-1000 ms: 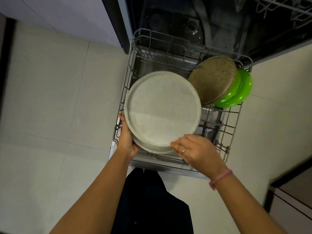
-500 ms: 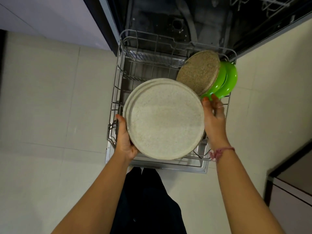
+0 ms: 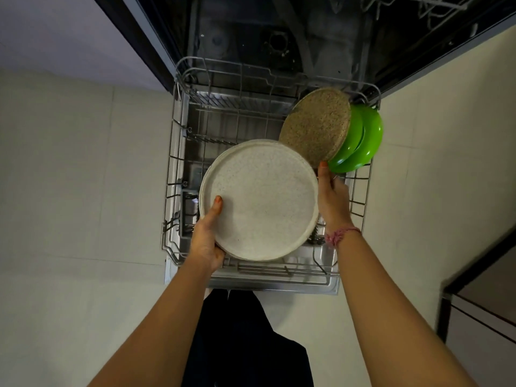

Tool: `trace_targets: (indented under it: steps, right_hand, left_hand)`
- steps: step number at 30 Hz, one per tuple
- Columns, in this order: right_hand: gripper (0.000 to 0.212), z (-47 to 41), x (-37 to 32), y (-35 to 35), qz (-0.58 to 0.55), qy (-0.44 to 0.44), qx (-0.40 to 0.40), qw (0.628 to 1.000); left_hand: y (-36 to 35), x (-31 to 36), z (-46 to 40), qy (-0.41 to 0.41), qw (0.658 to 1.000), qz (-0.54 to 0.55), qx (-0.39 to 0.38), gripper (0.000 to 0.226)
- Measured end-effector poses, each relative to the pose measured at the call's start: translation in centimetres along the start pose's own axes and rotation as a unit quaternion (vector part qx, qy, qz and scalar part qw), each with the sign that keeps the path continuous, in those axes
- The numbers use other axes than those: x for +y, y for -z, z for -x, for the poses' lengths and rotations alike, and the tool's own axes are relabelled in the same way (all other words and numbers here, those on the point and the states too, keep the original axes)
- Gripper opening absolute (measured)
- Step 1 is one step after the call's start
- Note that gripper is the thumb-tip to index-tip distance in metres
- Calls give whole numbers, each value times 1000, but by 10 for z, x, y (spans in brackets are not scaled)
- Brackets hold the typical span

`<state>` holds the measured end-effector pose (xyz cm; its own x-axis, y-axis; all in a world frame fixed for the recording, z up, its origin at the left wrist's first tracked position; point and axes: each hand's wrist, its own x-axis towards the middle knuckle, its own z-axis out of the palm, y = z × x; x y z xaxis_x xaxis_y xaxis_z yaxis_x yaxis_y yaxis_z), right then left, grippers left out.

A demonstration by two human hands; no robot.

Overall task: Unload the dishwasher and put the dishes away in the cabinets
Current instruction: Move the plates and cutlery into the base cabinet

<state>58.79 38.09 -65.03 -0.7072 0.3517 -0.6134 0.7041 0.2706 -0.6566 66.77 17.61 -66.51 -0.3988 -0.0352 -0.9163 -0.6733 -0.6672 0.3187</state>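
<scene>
Head view: left hand and right hand grip the white plates above the rack — brown plate and green dishes remain, cabinets unreached.

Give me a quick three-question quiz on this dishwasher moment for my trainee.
1. True or false: the left hand grips the white speckled plates with its thumb on the top face.
2. Which dish leans directly against the green bowls in the lower rack? A) a glass lid B) the brown speckled plate C) a steel pot
3. Fill in: the right hand holds the plates at their ____ edge.

Key: 1 true; 2 B; 3 right
</scene>
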Motion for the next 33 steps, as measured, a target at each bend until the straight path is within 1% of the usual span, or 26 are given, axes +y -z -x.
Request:
trace_targets:
  steps: [1, 2, 3, 5, 6, 7, 9, 10, 13, 14, 16, 17, 18, 19, 20, 21, 22, 23, 24, 25, 26, 27, 29, 31, 33]
  right_hand:
    - [27, -9, 0, 0, -15, 5, 12, 1000]
    - [25, -21, 0, 0, -36, 12, 40, 998]
    - [24, -34, -1, 0, -54, 14, 75, 996]
    - [34, -59, -7, 2, -57, -7, 141, 988]
    - [38, -70, -8, 2, -50, -22, 151, 987]
    - [38, -79, -8, 1, -39, -23, 141, 989]
    - [29, -91, -10, 0, -33, -17, 110, 993]
    - [26, -95, -10, 0, -50, -18, 102, 993]
    - [28, -95, -21, 3, -127, -11, 111, 986]
    - [26, -91, -26, 5, -160, -3, 111, 981]
    - [12, -76, -37, 11, -207, 42, 93, 973]
    - [11, -63, -42, 16, -202, 80, 82, 973]
    - [14, -50, -44, 20, -172, 124, 75, 974]
    - [20, -34, -44, 25, -117, 172, 71, 976]
    - [25, -19, -41, 31, -44, 235, 73, 968]
    - [26, -4, -37, 35, 43, 314, 84, 945]
    - [24, 10, -31, 39, 127, 402, 93, 902]
    - [22, 23, -23, 42, 201, 484, 88, 847]
    - [22, 33, -14, 44, 257, 553, 69, 790]
    - [25, 43, -4, 46, 294, 601, 34, 743]
    - [27, 48, 6, 48, 317, 631, -9, 708]
    - [29, 51, 15, 51, 333, 649, -47, 683]
    - [29, 54, 32, 55, 373, 659, -84, 648]
    - [30, 57, 45, 57, 399, 656, -97, 634]
    - [31, 58, 51, 56, 419, 656, -122, 616]
  left_hand:
    - [-1, 2, -1, -2, 1000, 4, -8, 25]
    - [-2, 4, -2, -6, 1000, 5, -20, 30]
    - [-3, 6, -4, -10, 999, 3, -34, 43]
    - [-7, 10, -9, -12, 999, -16, -44, 75]
    - [-8, 12, -11, -14, 999, -17, -40, 83]
    - [-9, 12, -15, -16, 999, -13, -39, 86]
    - [-10, 11, -20, -14, 999, -1, -40, 84]
    - [-10, 11, -22, -14, 999, 7, -40, 81]
    - [-10, 9, -25, -20, 999, 21, -42, 81]
    - [-11, 8, -25, -24, 999, 23, -42, 81]
    - [-14, 6, -23, -35, 998, 28, -53, 71]
    - [-16, 6, -21, -40, 997, 32, -62, 65]
    - [-17, 5, -20, -44, 996, 37, -67, 62]
    - [-18, 5, -19, -45, 996, 39, -68, 62]
    - [-19, 5, -19, -46, 996, 40, -66, 64]
    - [-19, 5, -19, -47, 996, 41, -63, 68]
    - [-21, 5, -19, -48, 996, 43, -60, 73]
    - [-22, 6, -18, -48, 996, 44, -57, 78]
    - [-24, 6, -18, -47, 996, 45, -56, 84]
    - [-25, 7, -15, -47, 996, 45, -54, 88]
    - [-27, 8, -14, -45, 997, 45, -49, 91]
    - [-29, 9, -15, -40, 997, 45, -43, 93]
    - [-30, 8, -15, -36, 997, 44, -46, 100]
    - [-30, 7, -14, -42, 996, 48, -61, 108]
    - [-28, 5, -11, -47, 993, 56, -90, 108]
